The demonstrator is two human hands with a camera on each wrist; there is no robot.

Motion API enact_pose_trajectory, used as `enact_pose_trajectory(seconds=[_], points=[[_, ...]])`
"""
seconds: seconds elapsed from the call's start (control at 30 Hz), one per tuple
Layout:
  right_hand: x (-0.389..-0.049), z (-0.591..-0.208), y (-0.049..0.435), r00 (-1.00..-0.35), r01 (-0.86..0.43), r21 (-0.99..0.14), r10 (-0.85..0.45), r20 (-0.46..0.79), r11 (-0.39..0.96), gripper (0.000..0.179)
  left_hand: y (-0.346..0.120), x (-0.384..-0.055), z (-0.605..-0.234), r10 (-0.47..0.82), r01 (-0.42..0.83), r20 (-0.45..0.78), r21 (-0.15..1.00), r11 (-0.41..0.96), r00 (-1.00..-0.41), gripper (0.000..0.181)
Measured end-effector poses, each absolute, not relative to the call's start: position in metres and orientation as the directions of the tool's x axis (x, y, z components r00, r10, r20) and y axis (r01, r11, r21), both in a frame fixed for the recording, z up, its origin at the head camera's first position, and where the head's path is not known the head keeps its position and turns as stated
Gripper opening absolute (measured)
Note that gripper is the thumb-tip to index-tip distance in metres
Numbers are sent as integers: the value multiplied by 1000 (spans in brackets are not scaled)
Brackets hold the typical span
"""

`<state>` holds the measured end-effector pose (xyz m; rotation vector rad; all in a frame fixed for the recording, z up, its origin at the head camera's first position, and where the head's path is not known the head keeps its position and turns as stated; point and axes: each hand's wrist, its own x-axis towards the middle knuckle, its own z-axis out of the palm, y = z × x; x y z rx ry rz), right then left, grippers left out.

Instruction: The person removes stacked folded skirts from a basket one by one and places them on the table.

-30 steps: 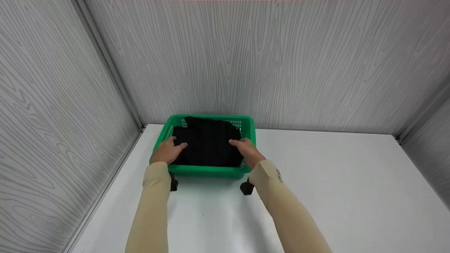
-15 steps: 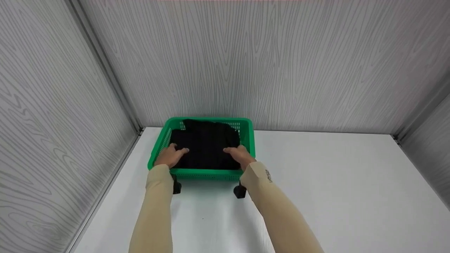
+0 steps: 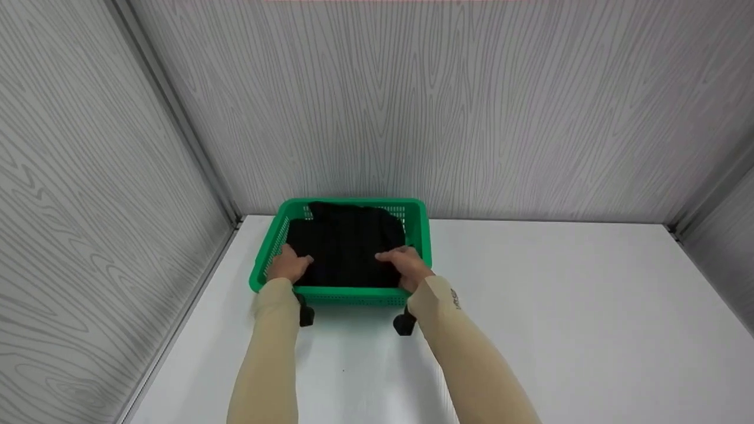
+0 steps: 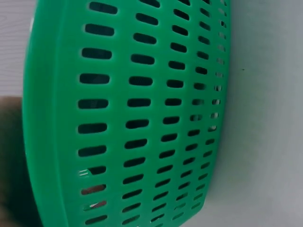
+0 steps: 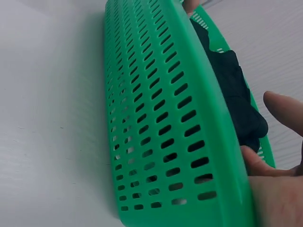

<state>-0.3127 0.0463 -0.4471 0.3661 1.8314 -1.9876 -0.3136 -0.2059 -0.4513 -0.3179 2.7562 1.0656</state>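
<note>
One green, rectangular plastic basket with slotted walls [image 3: 353,292] stood on one white desk [image 3: 548,312], toward the desk's 10 o'clock, near the back wall panel. Inside it lay black fabric, soft and bunched [image 3: 347,247], covering most of the interior, with one raised corner at the basket's 11 o'clock; how many pieces made it up could not be told. Two bare hands reached in. The left hand [image 3: 287,265], at the basket's 8 o'clock, had its thumb stretched away from its fingers, the tip at the fabric's edge. The right hand [image 3: 409,265], at 4 o'clock, was spread likewise, thumb and one finger well apart in its wrist view, with that finger against the fabric; neither hand was seen clenched around anything. Two beige fabric sleeves [image 3: 270,353] covered the forearms, and two small black blocks [image 3: 404,324] hung below the wrists. Three grey wood-grain wall panels [image 3: 400,100] stood at 9, 12 and 3 o'clock.
</note>
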Motion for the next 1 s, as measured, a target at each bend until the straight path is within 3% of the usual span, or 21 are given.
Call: enact_pose_trajectory(seconds=[0.1, 0.2, 0.37, 0.67, 0.83, 1.0], points=[[-312, -450, 46, -908, 410, -911, -104, -405, -36, 47, -204, -312, -448, -156, -281, -244, 661, 695, -957, 58], [-310, -450, 45, -918, 384, -923, -111, -382, 1, 53, -203, -310, -447, -164, -290, -246, 671, 682, -955, 55], [-311, -450, 42, -904, 399, -915, -141, -404, 63, 62, -205, -310, -447, -138, -284, -256, 713, 641, -957, 67], [-313, -453, 37, -930, 347, -929, -83, -359, 128, 56, -206, -317, -448, -96, -252, -237, 820, 514, -967, 74], [-313, -454, 35, -946, 298, -930, -65, -319, 215, 60, -206, -318, -449, -81, -287, -291, 790, 541, -953, 85], [-314, -454, 36, -936, 325, -924, -72, -345, 201, 60, -203, -320, -453, -30, -241, -270, 797, 554, -962, 86]])
